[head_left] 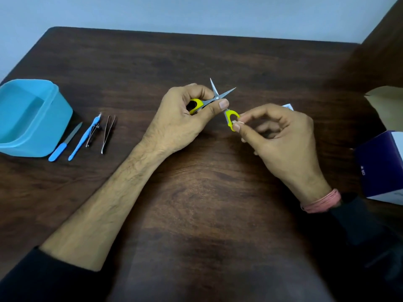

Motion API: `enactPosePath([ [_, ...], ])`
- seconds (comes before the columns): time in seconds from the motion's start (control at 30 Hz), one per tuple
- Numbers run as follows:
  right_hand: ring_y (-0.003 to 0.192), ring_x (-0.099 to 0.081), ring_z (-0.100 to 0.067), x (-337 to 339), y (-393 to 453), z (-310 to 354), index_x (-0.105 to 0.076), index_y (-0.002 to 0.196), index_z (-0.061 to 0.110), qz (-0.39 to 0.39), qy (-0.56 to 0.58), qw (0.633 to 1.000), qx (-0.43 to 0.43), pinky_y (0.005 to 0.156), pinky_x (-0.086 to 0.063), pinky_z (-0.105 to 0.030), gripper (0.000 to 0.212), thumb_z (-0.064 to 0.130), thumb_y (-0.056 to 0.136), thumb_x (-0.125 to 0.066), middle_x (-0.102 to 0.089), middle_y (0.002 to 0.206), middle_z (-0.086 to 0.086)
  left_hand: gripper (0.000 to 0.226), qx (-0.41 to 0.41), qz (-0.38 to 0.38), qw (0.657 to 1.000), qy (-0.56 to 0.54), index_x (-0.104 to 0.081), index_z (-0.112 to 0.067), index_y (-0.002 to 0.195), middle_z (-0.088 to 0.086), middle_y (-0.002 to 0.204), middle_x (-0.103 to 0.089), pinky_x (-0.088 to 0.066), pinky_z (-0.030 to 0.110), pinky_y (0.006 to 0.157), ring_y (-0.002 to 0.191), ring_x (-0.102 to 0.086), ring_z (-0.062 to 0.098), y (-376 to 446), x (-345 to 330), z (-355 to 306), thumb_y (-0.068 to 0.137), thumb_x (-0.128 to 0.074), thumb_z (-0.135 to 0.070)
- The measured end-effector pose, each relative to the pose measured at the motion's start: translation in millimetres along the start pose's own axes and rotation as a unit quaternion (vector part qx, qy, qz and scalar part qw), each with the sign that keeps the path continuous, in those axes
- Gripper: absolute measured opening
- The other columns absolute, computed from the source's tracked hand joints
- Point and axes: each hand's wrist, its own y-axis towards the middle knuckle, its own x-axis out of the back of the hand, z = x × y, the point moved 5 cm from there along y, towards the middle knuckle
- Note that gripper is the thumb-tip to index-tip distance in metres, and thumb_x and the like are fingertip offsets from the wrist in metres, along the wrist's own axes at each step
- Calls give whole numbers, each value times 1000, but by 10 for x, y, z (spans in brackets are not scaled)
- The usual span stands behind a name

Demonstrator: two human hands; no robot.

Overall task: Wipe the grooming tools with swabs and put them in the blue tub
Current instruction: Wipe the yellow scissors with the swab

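One pair of yellow scissors [214, 101], blades spread, is held by the left hand [178, 120]; the right hand [281, 136] pinches one swab [236, 122] against its handle. Four tools lie beside one blue tub [54, 118] on the worktop [196, 192]: nail file [63, 143], pusher [84, 138], clipper [92, 135], tweezers [108, 134].

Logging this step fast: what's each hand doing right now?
Left hand: grip closed on the scissors.
Right hand: pinching a small swab against the scissors' handle.

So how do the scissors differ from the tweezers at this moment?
The scissors have yellow handles and are held above the table with blades spread open; the tweezers are bare metal, lying flat on the table. The left hand grips one scissor handle while the right hand pinches something small against the other; nothing touches the tweezers. Neither is in the blue tub.
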Motion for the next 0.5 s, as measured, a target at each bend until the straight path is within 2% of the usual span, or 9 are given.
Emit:
enactPosePath([
  [0.13, 68, -80, -21, -37, -20, 28, -74, 95, 11, 22, 45, 998, -34, 53, -53, -21, 12, 13, 97, -86, -80, 85, -3, 23, 5, -2, 1000, -4, -80, -16, 89, -23, 64, -55, -34, 11, 59, 55, -45, 0, 2, -5, 7, 102, -82, -35],
  [0.23, 69, -80, -21, -65, -2, 10, -66, 99, 11, 51, 38, 997, -36, 54, -52, -21, 14, 15, 103, -79, -81, 87, -3, 21, 0, 0, 1000, -2, -79, -19, 89, -25, 63, -54, -34, 10, 60, 55, -47, 0, -3, -13, -16, 102, -82, -34],
  [0.37, 64, -77, -28, -108, 27, 0, -50, 104, 18, 119, 60, 990, -52, 52, -46, -19, 16, 18, 113, -63, -85, 104, -2, 21, -3, 2, 1000, -22, -76, -22, 85, -22, 61, -52, -35, 13, 57, 53, -45, 1, -16, -13, -49, 103, -81, -33],
  [0.5, 60, -74, -24, -112, 27, 4, -47, 104, 21, 166, 97, 979, -71, 44, -44, -31, 18, 17, 115, -60, -86, 107, -1, 21, -11, 8, 999, -30, -74, -21, 85, -24, 60, -53, -34, 13, 57, 53, -44, 0, -20, -18, -74, 103, -80, -30],
])
